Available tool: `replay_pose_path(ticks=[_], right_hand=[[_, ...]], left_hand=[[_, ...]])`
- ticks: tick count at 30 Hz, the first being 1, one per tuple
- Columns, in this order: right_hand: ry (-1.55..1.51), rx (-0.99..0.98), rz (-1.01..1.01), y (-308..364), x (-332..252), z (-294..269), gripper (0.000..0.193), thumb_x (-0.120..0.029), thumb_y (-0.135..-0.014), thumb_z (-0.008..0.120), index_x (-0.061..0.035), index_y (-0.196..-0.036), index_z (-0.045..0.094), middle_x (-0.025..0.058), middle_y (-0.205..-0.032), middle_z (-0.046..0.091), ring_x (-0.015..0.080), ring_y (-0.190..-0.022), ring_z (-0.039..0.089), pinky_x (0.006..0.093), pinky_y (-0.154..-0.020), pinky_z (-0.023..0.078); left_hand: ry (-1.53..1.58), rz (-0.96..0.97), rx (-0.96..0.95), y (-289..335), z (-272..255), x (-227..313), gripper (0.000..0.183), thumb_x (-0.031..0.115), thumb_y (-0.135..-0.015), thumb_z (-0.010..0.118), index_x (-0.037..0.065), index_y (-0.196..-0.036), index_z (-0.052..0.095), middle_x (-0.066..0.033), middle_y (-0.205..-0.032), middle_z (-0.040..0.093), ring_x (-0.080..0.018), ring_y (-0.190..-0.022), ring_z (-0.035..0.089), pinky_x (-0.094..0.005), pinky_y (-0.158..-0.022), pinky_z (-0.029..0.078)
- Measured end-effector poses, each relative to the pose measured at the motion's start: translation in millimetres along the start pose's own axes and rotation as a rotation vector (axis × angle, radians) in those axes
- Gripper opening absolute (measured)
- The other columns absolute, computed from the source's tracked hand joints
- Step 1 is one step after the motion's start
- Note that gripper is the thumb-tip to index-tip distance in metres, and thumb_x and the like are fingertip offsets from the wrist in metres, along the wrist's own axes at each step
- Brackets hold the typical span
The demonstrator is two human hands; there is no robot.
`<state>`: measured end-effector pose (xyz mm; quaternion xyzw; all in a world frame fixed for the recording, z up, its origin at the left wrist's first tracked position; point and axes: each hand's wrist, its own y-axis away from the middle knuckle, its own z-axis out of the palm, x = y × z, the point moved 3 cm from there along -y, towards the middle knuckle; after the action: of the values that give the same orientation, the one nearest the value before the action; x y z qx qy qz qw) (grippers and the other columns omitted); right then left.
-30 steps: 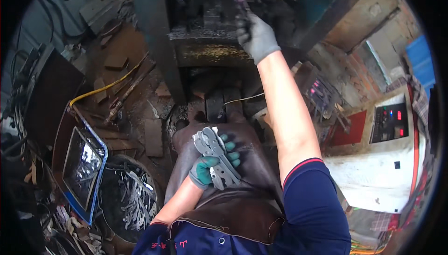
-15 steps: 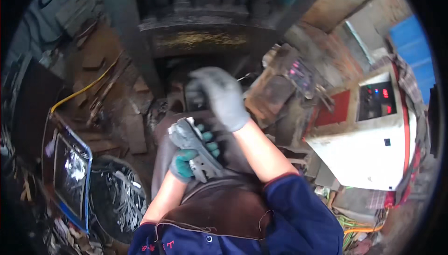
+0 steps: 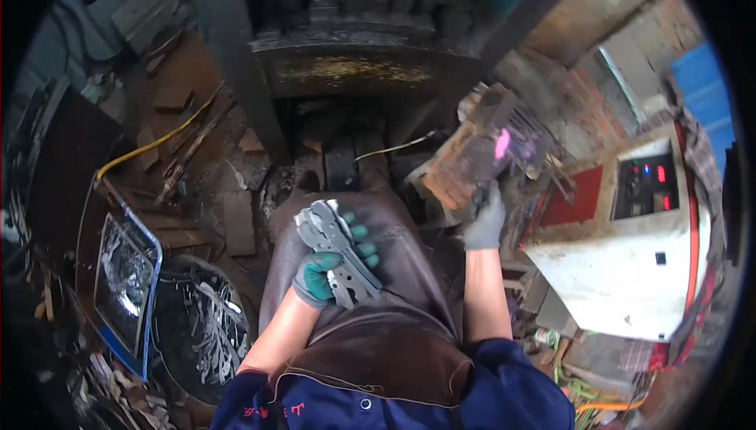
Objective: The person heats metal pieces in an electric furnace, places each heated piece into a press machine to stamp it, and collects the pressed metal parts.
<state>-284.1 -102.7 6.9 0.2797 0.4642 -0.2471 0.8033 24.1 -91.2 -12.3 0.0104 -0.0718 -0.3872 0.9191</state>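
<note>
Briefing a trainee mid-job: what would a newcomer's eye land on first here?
Probably the bright pink glow just beyond the right grip. Next, the stack of grey metal pieces in the left grip, over the brown apron. Then the white cabinet at right, with red lights on its dark panel.

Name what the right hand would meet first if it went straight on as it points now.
Probably the rusty-brown block: the right hand points up the picture toward its dark near side, with the pink glow beyond. Depth is unclear.
</note>
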Motion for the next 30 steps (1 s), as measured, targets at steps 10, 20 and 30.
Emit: replay_pose_path(ticks=[10,20,30], right_hand=[[0.175,-0.471,-0.029,-33.1,-50.7,258.7,0.023,-0.027,-0.092,0.052,-0.0071,-0.082,0.056,-0.0022,-0.058,0.044,0.0071,-0.044,0.036,0.0200,-0.038,0.025],[0.269,-0.634,0.119,-49.1,-48.9,304.7,0.039,-0.043,-0.093,0.050,-0.0048,-0.097,0.060,0.0003,-0.070,0.053,0.0077,-0.053,0.045,0.0175,-0.042,0.033],[0.953,-0.708,0.311,82.0,5.8,96.2,0.033,-0.035,-0.092,0.052,-0.0040,-0.082,0.061,0.0035,-0.059,0.058,0.0098,-0.047,0.055,0.0228,-0.043,0.043]], left_hand=[[0.093,-0.006,-0.024,-0.1,1.3,2.3,0.074,0.004,-0.071,0.071,0.014,-0.137,0.038,-0.0080,-0.128,0.053,-0.0309,-0.112,0.056,-0.0491,-0.099,0.043],[0.098,-0.008,-0.018,3.8,-2.3,2.7,0.077,0.004,-0.071,0.071,0.014,-0.139,0.036,-0.0091,-0.130,0.053,-0.0319,-0.113,0.056,-0.0494,-0.100,0.043],[0.092,0.079,-0.033,-1.1,-2.5,5.0,0.077,0.004,-0.072,0.064,0.015,-0.141,0.033,-0.0095,-0.141,0.041,-0.0319,-0.129,0.040,-0.0474,-0.110,0.029]])
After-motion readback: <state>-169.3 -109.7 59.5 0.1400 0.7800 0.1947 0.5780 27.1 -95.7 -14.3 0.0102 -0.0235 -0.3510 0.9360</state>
